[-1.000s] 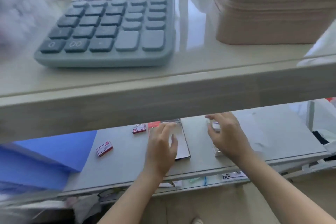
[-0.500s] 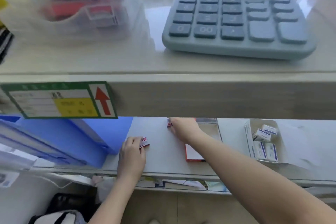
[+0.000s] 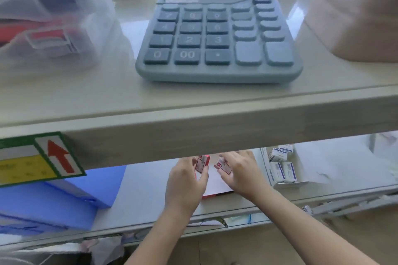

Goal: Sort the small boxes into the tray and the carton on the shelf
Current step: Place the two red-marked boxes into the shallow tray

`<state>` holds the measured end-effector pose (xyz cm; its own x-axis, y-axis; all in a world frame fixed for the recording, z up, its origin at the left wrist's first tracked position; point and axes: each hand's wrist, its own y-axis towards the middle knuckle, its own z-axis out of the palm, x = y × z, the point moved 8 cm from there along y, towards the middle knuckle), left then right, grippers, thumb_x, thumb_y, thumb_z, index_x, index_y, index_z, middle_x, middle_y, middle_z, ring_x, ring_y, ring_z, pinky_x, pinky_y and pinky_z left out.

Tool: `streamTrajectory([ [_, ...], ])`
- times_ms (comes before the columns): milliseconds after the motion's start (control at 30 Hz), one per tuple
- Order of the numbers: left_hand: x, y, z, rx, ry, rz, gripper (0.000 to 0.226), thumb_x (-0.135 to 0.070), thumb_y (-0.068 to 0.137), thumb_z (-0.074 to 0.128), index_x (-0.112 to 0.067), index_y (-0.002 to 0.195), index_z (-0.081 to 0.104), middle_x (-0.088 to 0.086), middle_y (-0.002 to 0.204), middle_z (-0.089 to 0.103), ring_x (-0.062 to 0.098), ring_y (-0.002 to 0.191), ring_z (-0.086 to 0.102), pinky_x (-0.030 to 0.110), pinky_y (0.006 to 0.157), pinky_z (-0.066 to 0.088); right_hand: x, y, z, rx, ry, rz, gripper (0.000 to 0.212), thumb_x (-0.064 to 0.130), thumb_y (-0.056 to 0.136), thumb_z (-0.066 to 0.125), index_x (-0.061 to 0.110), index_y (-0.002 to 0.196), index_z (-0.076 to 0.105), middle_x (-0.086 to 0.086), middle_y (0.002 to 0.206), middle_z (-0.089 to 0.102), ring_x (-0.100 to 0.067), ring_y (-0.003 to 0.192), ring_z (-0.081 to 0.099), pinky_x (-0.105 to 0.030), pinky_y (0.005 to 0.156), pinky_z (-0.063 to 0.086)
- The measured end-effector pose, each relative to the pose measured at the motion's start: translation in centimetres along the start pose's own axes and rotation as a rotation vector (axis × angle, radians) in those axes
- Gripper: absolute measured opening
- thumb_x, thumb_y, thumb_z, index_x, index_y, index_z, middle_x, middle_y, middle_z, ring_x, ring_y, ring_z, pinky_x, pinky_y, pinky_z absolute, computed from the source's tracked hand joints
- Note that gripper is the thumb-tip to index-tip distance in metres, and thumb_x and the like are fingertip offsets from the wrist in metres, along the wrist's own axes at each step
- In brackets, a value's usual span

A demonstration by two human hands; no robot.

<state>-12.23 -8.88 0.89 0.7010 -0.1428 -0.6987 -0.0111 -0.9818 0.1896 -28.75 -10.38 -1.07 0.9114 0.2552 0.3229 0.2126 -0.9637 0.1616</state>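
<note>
**Both hands loaded over the red tray**

Left hand (image 3: 186, 180) pinches a small red-and-white box (image 3: 201, 163) between thumb and fingers, box held upright. Right hand (image 3: 239, 173) pinches a second red-and-white box (image 3: 224, 166), tilted, label up. Both sit over the flat red-edged tray (image 3: 217, 194) in the middle of the lower shelf (image 3: 140, 196) — likely staged for a drop there, since the colours match.

White carton (image 3: 266, 170) stands just right of the tray, open side up, holding blue-and-white boxes (image 3: 283, 171) stood on edge in rows. Looks like blue goes to the carton, red to the tray.

Upper shelf edge (image 3: 215, 135) hides the fingertips and the tray's far end, so the hands work low and forward. Can't tell what's already in the tray. The calculator (image 3: 217, 34) on top is uninvolved.

Risk: boxes are tiny and light — easy to fumble on release.
</note>
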Motion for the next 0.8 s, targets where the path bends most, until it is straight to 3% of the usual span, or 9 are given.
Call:
streamTrajectory([
  [133, -1.3, 0.8, 3.7, 0.098, 0.236, 0.151, 0.017, -0.031, 0.079, 0.068, -0.028, 0.092, 0.057, -0.01, 0.08, 0.063, 0.016, 0.079, 0.058, 0.031, 0.075, 0.042, -1.1, -1.2, 1.3, 0.053, -0.046, 0.011, 0.033, 0.029, 0.08, 0.066, 0.019, 0.11, 0.061, 0.005, 0.093, 0.07, -0.024, 0.095, 0.052, -0.039, 0.089, 0.039],
  [267, -0.2, 0.7, 6.2, 0.215, 0.414, 0.162, 0.028, -0.037, 0.084, 0.06, -0.025, 0.109, 0.056, -0.005, 0.099, 0.067, 0.022, 0.094, 0.059, 0.034, 0.081, 0.039, -1.3, -1.7, 0.7, 0.019, -0.109, 0.019, 0.039, 0.034, 0.078, 0.07, 0.02, 0.113, 0.061, 0.001, 0.104, 0.066, -0.025, 0.101, 0.053, -0.041, 0.092, 0.04],
  [467, 0.5, -0.3, 5.8, 0.251, 0.463, 0.196, 0.043, -0.034, 0.085, 0.059, -0.021, 0.126, 0.051, -0.004, 0.108, 0.064, 0.02, 0.099, 0.059, 0.033, 0.088, 0.039, -2.7, -3.6, 0.5, -0.011, -0.099, 0.155, 0.045, 0.043, 0.074, 0.072, 0.02, 0.113, 0.065, -0.01, 0.121, 0.057, -0.029, 0.113, 0.05, -0.045, 0.093, 0.045],
  [600, 1.3, -1.4, 4.8, 0.273, 0.544, 0.199, 0.046, -0.037, 0.085, 0.058, -0.019, 0.127, 0.053, -0.005, 0.106, 0.063, 0.018, 0.097, 0.059, 0.033, 0.091, 0.04, -0.6, -3.9, 1.4, -0.001, -0.123, 0.095, 0.04, 0.041, 0.073, 0.073, 0.02, 0.106, 0.068, -0.011, 0.121, 0.057, -0.03, 0.112, 0.051, -0.044, 0.093, 0.046],
  [800, 2.4, -1.1, 3.6, 0.35, 0.52, 0.175, 0.063, -0.041, 0.085, 0.056, -0.022, 0.141, 0.036, -0.003, 0.131, 0.044, 0.02, 0.121, 0.041, 0.036, 0.107, 0.025, 2.7, -1.3, 2.4, 0.113, -0.285, -0.084, 0.034, 0.042, 0.071, 0.075, 0.017, 0.093, 0.069, -0.013, 0.127, 0.055, -0.035, 0.118, 0.046, -0.05, 0.101, 0.037],
])
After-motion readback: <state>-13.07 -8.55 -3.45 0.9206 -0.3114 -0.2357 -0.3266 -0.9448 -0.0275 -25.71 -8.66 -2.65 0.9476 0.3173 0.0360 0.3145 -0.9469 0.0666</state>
